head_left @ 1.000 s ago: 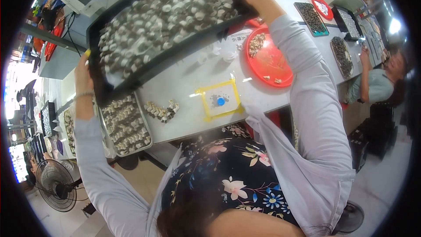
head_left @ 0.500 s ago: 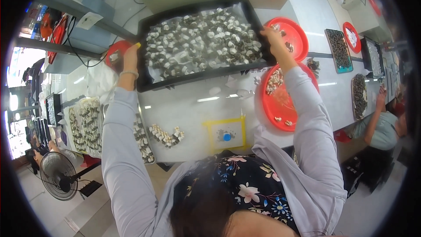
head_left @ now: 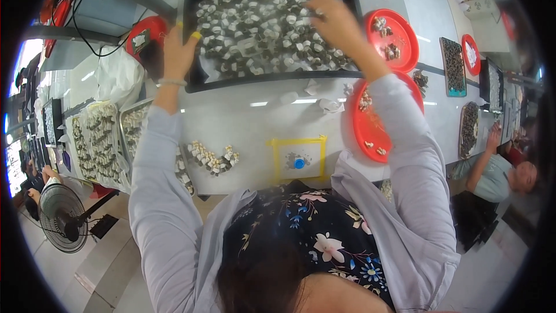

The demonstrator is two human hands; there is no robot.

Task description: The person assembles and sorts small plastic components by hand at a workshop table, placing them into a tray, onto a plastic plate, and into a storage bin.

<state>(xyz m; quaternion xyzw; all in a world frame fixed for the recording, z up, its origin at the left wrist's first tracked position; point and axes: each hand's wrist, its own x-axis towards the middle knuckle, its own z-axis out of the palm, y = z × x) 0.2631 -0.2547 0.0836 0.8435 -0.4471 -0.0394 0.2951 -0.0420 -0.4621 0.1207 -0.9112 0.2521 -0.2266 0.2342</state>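
Note:
A black rectangular tray (head_left: 255, 81) lies on the far part of the table, lined with clear film and filled with small white-and-dark ring-shaped pieces (head_left: 255, 29). At the tray's left rim rests my left hand (head_left: 178, 55), its yellow-tipped thumb and forefinger spread apart. Over the right part of the tray is my right hand (head_left: 339, 23), slightly blurred, with curled fingers close to the pieces. Whatever those fingers hold, if anything, is hidden.
Red round plates (head_left: 405, 52) with small pieces stand right of the tray; another red plate (head_left: 142, 26) is left. Nearer lie a curved row of pieces (head_left: 211, 159), a yellow tape square (head_left: 298, 139) and a blue cap (head_left: 299, 163). A fan (head_left: 63, 217) stands left; a co-worker (head_left: 486, 174) sits right.
The tray has gone farther away from me and lies flatter on the table. My right hand has left its right rim and come over the pieces; my left thumb and forefinger have spread.

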